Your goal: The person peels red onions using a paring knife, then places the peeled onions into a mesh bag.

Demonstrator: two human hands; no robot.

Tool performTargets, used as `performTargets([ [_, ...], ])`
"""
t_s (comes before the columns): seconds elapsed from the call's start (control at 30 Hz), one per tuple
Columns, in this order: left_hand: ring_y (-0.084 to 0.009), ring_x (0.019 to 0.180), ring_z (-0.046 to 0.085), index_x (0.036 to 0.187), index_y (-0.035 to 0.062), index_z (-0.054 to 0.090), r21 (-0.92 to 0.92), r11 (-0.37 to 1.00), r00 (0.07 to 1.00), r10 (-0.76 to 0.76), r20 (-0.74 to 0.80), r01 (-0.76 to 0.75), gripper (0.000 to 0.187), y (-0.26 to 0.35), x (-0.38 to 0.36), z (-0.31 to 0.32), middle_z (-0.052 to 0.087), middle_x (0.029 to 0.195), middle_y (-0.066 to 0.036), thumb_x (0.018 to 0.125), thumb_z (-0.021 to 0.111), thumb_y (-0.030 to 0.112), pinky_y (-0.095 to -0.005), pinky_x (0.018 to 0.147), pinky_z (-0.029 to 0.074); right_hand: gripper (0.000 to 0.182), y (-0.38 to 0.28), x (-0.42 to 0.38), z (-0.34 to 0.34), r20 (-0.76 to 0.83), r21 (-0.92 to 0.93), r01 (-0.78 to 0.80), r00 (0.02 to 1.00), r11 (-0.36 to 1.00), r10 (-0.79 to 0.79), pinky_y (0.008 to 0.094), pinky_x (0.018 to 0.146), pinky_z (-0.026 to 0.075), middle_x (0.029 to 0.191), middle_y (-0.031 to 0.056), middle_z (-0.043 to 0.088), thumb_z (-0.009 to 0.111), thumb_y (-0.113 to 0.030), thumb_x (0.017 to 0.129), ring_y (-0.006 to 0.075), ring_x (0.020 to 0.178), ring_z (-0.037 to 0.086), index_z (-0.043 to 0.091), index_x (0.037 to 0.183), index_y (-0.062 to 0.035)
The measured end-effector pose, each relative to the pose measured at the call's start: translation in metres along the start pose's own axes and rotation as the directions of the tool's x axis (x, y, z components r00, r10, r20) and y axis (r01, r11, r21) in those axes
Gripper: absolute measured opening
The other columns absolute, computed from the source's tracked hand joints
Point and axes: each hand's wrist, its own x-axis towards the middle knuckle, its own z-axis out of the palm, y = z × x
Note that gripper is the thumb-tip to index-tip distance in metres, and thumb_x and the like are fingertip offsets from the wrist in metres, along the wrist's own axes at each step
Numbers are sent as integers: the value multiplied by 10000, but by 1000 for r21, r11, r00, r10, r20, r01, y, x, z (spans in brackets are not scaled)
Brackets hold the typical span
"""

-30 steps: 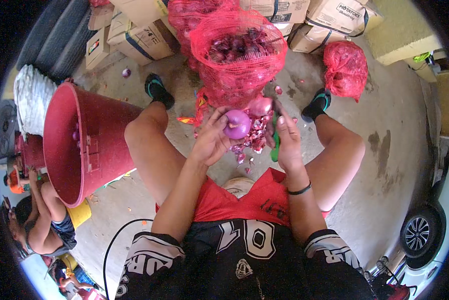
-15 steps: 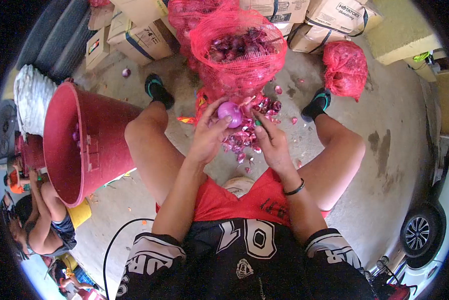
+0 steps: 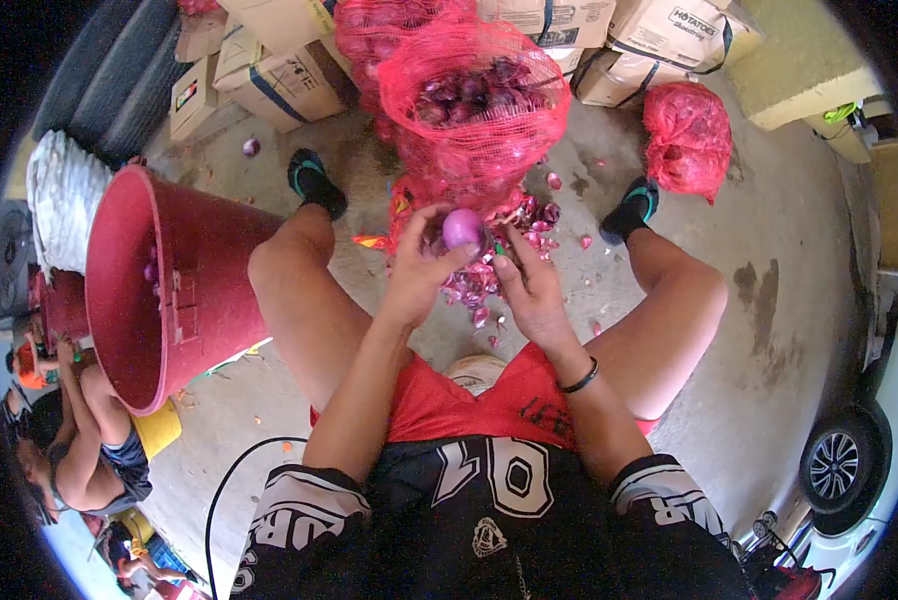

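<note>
Purple onion (image 3: 463,229) within the left grip (image 3: 421,267)

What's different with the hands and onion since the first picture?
The right hand moved left, closer to the onion, its green handle now mostly hidden. The onion turned, smooth side showing. The left hand still holds it; the red tub and mesh bags stayed put.

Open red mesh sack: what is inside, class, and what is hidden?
Inside the open red mesh sack, dark purple-red pieces, probably onion skins, show at the mouth. They cover what lies deeper; through the mesh it is too blurred to identify.
</note>
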Motion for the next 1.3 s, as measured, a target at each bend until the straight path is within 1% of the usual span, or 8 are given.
performTargets([
  [0.37,-176,1120,530,1247,42,471,-15,1000,999,7,47,-6,579,-2,-6,6,547,1182,-65,740,738,-46,-327,991,430,437,-7,4,1,-46,-8,176,983,984,-176,332,794,507,1047,214,659,558,-175,947,261,922,677,474,1336,4],
  [0.57,-183,1114,537,1258,43,474,-95,995,999,18,39,-14,589,15,-8,5,549,1183,-66,739,732,-60,-323,972,445,406,39,9,0,-121,-59,51,991,997,-57,362,858,507,1176,216,631,557,-186,951,315,1028,654,516,1306,6],
  [0.73,-192,1092,555,1255,42,477,248,967,980,109,-166,-65,517,60,3,-18,553,1187,-76,794,698,-31,-331,945,474,409,46,8,-3,-41,-155,-3,999,988,-3,327,885,475,1159,219,630,533,-199,970,282,1029,640,495,1335,-18],
  [0.87,-288,1105,565,1206,7,479,-73,876,855,443,-271,-477,320,154,26,-68,555,1197,-161,915,598,65,-424,996,475,402,46,6,-7,98,-177,-84,990,981,102,332,960,439,1278,230,567,524,-181,974,293,1171,579,489,1333,-4],
  [0.93,-319,1109,549,1186,-9,493,-337,604,690,594,-413,-722,332,199,41,-114,544,1201,-193,905,624,110,-440,1022,452,399,50,6,-5,118,-160,-63,990,985,82,331,965,437,1271,223,574,523,-168,972,292,1170,579,488,1330,6],
  [1.0,-331,1096,541,1153,-8,521,-643,364,719,522,-458,-674,304,230,38,-121,569,1145,-191,916,612,159,-445,1018,450,396,48,5,-1,125,-129,-41,990,991,58,331,971,435,1272,219,575,523,-154,969,295,1172,577,489,1325,15],
  [1.17,-252,1033,578,1128,14,566,-274,817,861,488,-144,-508,264,202,70,-63,609,1077,-125,903,625,141,-385,912,488,409,48,9,7,82,-152,64,995,986,-52,401,904,473,1175,254,591,550,-114,919,390,1080,587,501,1320,-49],
  [1.3,-201,976,629,1168,34,598,253,906,939,344,22,-338,283,162,104,17,651,1086,-84,923,609,175,-333,840,506,395,40,10,3,171,-168,6,985,986,23,357,973,440,1266,231,567,529,-111,949,330,1158,575,488,1324,5],
])
